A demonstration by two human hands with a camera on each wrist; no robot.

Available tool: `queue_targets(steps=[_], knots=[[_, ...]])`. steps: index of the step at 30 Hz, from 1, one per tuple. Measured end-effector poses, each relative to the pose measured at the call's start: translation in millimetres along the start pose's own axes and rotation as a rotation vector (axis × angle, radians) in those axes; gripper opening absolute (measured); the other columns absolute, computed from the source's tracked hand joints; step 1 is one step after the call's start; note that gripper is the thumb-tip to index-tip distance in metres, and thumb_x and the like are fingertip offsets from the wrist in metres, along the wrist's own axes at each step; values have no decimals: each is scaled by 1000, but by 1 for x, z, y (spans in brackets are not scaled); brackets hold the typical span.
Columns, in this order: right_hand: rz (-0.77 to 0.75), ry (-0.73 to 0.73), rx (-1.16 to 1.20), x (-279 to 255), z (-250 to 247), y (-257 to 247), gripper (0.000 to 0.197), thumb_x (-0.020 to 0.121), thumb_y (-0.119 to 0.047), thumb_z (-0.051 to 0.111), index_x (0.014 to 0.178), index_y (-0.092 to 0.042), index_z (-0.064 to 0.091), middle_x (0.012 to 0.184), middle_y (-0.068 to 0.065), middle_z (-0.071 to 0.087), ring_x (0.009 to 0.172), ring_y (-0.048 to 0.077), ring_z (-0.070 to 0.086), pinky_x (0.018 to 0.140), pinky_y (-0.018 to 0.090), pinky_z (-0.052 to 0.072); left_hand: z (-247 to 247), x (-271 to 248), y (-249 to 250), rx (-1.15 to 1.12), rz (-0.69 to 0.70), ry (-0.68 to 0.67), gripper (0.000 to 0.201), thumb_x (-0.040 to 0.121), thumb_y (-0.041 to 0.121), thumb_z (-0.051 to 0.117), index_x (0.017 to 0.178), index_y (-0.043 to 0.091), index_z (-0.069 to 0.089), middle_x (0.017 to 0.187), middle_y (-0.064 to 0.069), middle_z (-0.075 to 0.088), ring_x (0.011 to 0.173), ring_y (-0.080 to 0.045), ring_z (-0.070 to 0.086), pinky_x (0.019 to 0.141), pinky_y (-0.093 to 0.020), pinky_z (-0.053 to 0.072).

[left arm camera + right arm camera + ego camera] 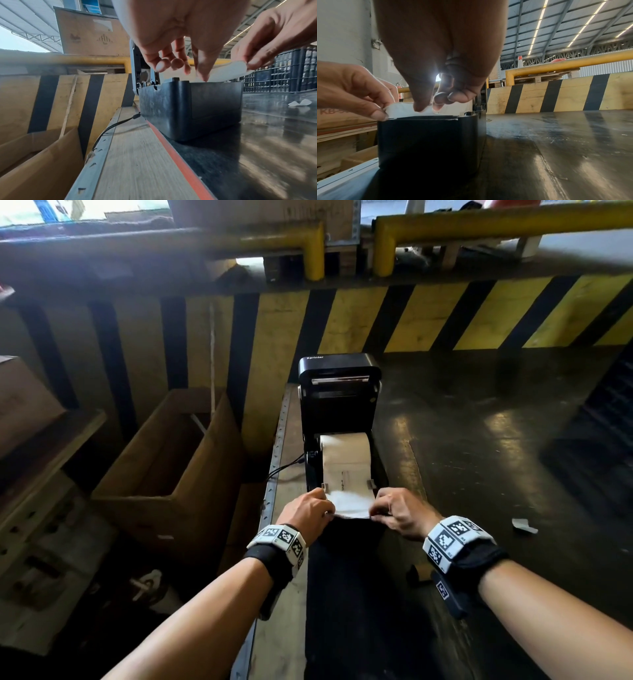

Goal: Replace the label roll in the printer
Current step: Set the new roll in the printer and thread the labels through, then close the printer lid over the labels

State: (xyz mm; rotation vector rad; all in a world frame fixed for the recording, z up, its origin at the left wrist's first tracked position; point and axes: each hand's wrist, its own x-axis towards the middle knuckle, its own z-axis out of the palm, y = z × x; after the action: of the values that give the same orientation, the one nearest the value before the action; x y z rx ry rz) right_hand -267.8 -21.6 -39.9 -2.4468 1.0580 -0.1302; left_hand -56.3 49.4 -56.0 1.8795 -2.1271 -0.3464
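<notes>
A black label printer [339,405] stands with its lid raised on the dark conveyor belt [479,440]. A cream label roll [346,455] sits in its open bay, its strip fed forward over the front edge. My left hand [308,513] pinches the left corner of the strip's free end [351,503], and my right hand [399,513] pinches its right corner. In the left wrist view the left hand [181,54] hovers over the printer body [197,108]; in the right wrist view the right hand [440,75] pinches the paper [402,109] above the printer's front [426,142].
An open cardboard box [171,467] stands left of the belt's metal side rail [274,474]. A black cable [111,128] runs from the printer's left side. A scrap of white paper [524,525] lies on the belt to the right. A yellow-black striped barrier [411,316] stands behind.
</notes>
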Motion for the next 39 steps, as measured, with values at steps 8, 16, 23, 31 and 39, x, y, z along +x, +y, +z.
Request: queue_targets(steps=[8, 16, 23, 31, 39], knots=[[20, -102, 60, -15, 0, -2, 15, 85, -24, 65, 94, -15, 73, 92, 0, 61, 84, 12, 58, 71, 19, 46, 0, -14, -3, -24, 113, -76, 21, 86, 29, 60, 94, 15, 73, 97, -3, 64, 86, -22, 62, 77, -37, 54], [96, -241, 192, -11, -24, 5, 27, 76, -32, 74, 98, -17, 71, 95, -5, 69, 89, 8, 64, 82, 22, 51, -15, -10, 1, 19, 120, -202, 28, 80, 43, 65, 96, 21, 72, 99, 2, 65, 87, -14, 60, 77, -34, 54], [186, 230, 207, 54, -107, 16, 30, 79, -38, 68, 103, -20, 67, 102, 2, 71, 94, 16, 64, 89, 29, 50, -119, 76, -17, -331, -208, 270, 34, 78, 30, 72, 105, 11, 70, 91, -5, 69, 82, -18, 62, 81, -27, 51], [334, 580, 353, 164, -168, 26, 44, 85, -42, 59, 117, -11, 59, 116, 10, 66, 109, 28, 59, 90, 32, 44, -183, 195, -53, -463, -508, 381, 57, 75, 41, 73, 118, 6, 59, 117, -13, 67, 107, -30, 64, 95, -41, 51], [378, 469, 588, 210, -147, 32, 48, 90, -36, 53, 130, -9, 51, 133, 14, 55, 123, 29, 50, 99, 31, 36, -150, 215, -61, -590, -497, 284, 50, 76, 44, 69, 116, 15, 60, 110, -10, 70, 99, -27, 66, 90, -40, 54]])
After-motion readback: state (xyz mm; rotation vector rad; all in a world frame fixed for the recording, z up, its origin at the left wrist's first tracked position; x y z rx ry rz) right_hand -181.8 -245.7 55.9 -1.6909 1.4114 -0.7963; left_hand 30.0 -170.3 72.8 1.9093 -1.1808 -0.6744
